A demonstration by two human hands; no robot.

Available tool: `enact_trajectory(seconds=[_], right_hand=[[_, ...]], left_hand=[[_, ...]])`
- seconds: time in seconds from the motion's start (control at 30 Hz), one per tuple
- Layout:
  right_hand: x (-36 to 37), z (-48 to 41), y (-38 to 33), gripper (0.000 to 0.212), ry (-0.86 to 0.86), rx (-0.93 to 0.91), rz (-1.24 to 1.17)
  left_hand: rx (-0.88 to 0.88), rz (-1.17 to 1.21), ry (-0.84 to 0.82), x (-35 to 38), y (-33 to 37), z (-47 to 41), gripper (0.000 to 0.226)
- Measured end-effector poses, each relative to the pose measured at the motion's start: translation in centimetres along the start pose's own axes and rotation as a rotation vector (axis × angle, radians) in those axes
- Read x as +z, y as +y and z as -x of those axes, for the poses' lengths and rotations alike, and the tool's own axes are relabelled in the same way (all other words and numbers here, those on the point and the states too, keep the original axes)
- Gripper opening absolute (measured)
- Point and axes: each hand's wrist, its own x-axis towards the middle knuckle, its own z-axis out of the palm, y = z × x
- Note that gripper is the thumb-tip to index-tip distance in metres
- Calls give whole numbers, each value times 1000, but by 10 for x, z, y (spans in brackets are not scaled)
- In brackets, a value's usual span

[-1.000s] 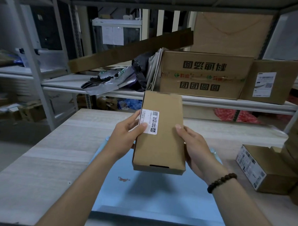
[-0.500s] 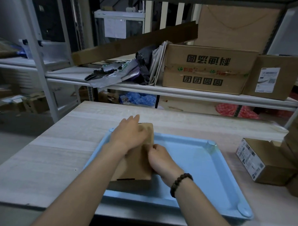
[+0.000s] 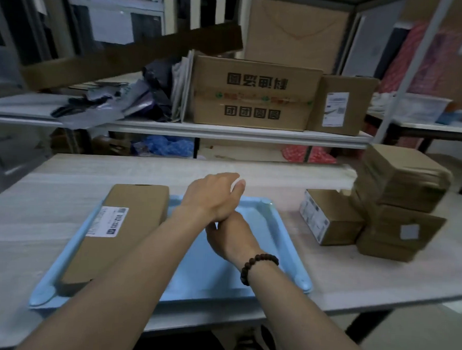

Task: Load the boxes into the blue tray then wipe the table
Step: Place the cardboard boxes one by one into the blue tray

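Long box [image 3: 119, 230] lies in blue tray [image 3: 275, 224] at 9 o'clock; left hand [image 3: 213, 198] and right hand [image 3: 230, 235] empty, crossed mid-tray.

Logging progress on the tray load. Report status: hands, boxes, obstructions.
Left hand and right hand empty, crossed over blue tray. One flat box in tray's left side. Small box and stack of boxes wait on table, right. Path looks clear.

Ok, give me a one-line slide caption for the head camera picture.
One long box lies in the blue tray; both empty hands, left and right, cross above it, more boxes waiting beside.
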Motion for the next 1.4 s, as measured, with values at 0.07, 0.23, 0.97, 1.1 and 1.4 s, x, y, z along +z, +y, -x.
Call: enact_trajectory(seconds=[0.07, 0.23, 0.97, 1.1, 1.4], right_hand=[[-22, 4, 14, 15, 115, -28, 64], [-75, 0, 64, 36, 385, 71, 315], [-100, -18, 158, 73, 640, 535, 350], [-97, -20, 157, 73, 623, 518, 326], [-96, -16, 152, 87, 766, 348, 152]], left_hand=[[46, 19, 36, 6, 16, -7, 46], [125, -27, 38, 34, 53, -23, 48], [138, -3, -110, 81, 83, -32, 50], [130, 19, -119, 80, 82, -31, 51], [12, 288, -149, 77, 81, -32, 56]])
